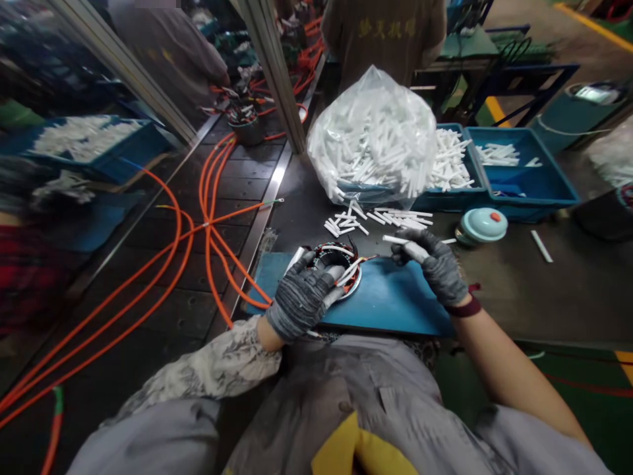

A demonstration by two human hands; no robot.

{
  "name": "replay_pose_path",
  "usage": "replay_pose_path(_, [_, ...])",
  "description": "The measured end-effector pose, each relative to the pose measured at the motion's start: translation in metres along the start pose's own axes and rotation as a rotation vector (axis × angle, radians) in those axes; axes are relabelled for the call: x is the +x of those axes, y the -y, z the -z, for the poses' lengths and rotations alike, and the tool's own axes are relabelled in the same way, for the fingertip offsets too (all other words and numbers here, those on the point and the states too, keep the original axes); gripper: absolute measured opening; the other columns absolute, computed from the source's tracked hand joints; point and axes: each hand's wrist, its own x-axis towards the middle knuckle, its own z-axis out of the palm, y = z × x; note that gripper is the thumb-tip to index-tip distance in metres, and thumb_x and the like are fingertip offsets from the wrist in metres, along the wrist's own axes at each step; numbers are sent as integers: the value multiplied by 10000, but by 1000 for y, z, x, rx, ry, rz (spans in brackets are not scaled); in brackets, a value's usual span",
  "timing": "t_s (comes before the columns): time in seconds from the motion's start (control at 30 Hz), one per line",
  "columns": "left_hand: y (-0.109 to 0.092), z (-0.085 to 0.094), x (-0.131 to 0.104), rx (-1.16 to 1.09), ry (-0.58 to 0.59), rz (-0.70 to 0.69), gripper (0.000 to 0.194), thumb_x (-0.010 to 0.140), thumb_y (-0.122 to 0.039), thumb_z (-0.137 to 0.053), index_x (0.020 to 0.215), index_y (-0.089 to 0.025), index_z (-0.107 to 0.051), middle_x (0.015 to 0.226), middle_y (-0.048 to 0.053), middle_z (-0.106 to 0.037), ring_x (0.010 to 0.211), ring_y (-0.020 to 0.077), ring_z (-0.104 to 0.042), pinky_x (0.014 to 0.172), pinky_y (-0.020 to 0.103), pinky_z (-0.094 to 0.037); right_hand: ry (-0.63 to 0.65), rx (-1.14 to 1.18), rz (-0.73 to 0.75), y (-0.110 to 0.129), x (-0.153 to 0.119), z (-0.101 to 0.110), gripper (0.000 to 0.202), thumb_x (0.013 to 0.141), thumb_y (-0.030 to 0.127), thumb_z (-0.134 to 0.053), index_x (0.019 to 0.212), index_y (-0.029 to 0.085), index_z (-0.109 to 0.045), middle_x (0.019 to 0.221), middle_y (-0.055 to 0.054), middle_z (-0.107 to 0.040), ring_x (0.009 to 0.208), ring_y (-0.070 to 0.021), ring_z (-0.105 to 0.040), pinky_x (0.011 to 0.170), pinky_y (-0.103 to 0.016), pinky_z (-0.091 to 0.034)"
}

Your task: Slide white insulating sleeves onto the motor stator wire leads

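My left hand, in a grey glove, lies over the near left of a round motor stator with copper windings. Its thumb and fingers close on white-sleeved lead wires, whose bare tips point right. In my right hand, also gloved, a short white tube is pinched between thumb and fingers, its free end facing left above the wire tips. Tube and wires are apart. A blue mat lies under the stator. Just beyond it are loose white tubes.
A clear plastic bag full of white tubes stands behind, beside blue bins. A light-blue lidded container sits right of my right hand. Orange cables run along the left. Metal posts and two co-workers are beyond.
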Motion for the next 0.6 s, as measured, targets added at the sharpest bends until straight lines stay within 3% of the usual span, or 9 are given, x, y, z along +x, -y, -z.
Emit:
replay_pose_path(0.1, [2,-1,0,26,-36,-41,205,981,-265,-624,1137,-162,-708,1023,71,-784,1008,227,-735,1127,447,-472,36,196,-71,3,-16,3,311,909,441,-661,1125,224,-716,788,-8,-711,742,-182,-663,743,-344,-557])
replay_pose_path(0.23, [7,1,-1,46,-10,-75,194,986,-236,-608,1132,-183,-724,1034,57,-783,988,219,-737,1129,448,-478,127,248,-107,-1,-11,-3,312,874,469,-708,1082,239,-747,817,-12,-742,752,-183,-680,728,-335,-560])
replay_pose_path(0.47, [14,-1,-8,-2,106,-121,253,989,-201,-571,1190,-235,-721,1181,72,-750,1079,218,-712,1113,459,-491,254,84,133,9,3,-20,330,838,538,-744,1038,278,-775,1025,-25,-770,930,-225,-696,878,-378,-537])
replay_pose_path(0.6, [18,-2,-6,-1,128,-145,281,1019,-196,-505,1232,-180,-687,1217,97,-735,1150,222,-686,1120,465,-479,449,-84,135,22,17,-25,360,943,564,-592,906,254,-771,713,-13,-711,643,-167,-620,708,-318,-521])
